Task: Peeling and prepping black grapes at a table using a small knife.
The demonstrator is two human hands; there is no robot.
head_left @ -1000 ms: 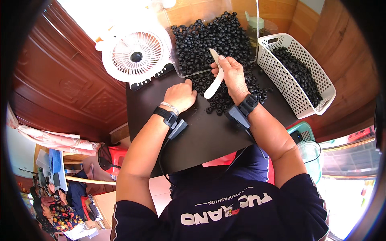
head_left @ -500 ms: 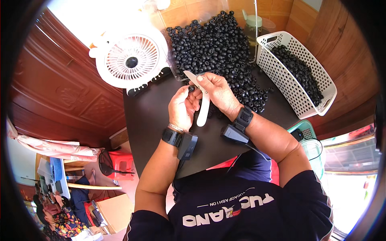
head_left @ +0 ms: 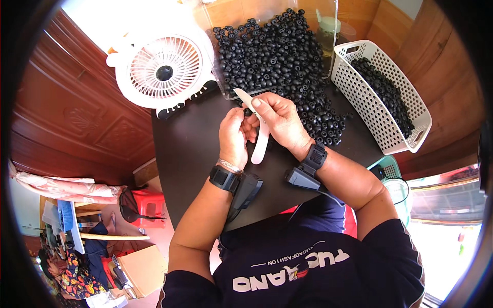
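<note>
My left hand (head_left: 235,136) is closed, its fingertips pinching a small round black bead-like piece (head_left: 248,112). My right hand (head_left: 282,122) grips a white-handled knife (head_left: 261,146), its blade pointing up and left beside the piece. Thumb and fingers of both hands meet closely, so the contact between blade and piece is partly hidden. Just beyond the hands lies a large heap of similar black pieces (head_left: 272,54), many showing a hole. Part of the heap lies inside a clear plastic box (head_left: 220,77); the rest spills out onto the dark table (head_left: 187,149).
A white fan (head_left: 165,73) stands at the back left. On the right, a white perforated basket (head_left: 354,95) holds dark pieces. Beyond the heap is a jar with a pale lid (head_left: 328,24). A red stool (head_left: 150,208) and another person (head_left: 82,277) are at lower left.
The view has shifted slightly. The black piece has turned or sunk a little deeper between my left fingertips and the blade. Both hands keep their holds.
</note>
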